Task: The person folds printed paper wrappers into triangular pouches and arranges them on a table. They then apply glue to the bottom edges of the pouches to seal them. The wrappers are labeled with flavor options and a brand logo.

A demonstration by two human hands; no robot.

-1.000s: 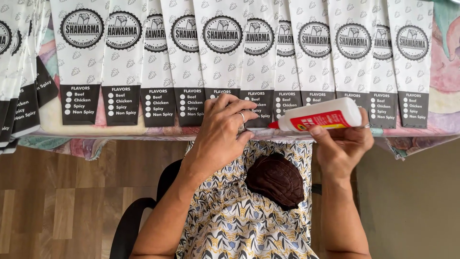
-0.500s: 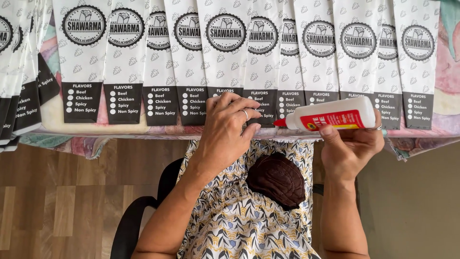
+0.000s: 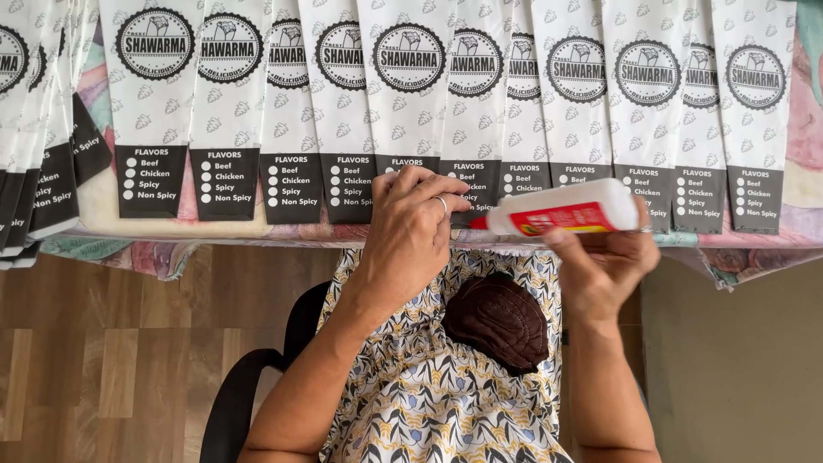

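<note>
A row of long white paper sleeves (image 3: 411, 94) with round black emblems and black lower bands lies overlapping across the table, covering it from side to side. Their black ends stop just short of the near table edge (image 3: 257, 233), where a strip of pastel patterned tablecloth (image 3: 111, 255) hangs over. More sleeves are fanned at an angle at the far left. Below the edge is open room: wooden floor (image 3: 103, 360) on the left, plain grey floor on the right, with a black chair arm (image 3: 244, 386) beside the person's patterned lap and a dark brown woven pouch (image 3: 501, 319) resting on it.

The left hand (image 3: 410, 227) lies at the table edge, fingers curled and pressed down on the black end of a middle sleeve, a ring on one finger. The right hand (image 3: 604, 257) grips a white plastic glue bottle with a red label (image 3: 561, 210), wrapped around it from below. The bottle lies nearly level, its red tip pointing left, just beside the left fingertips, over the sleeve ends
</note>
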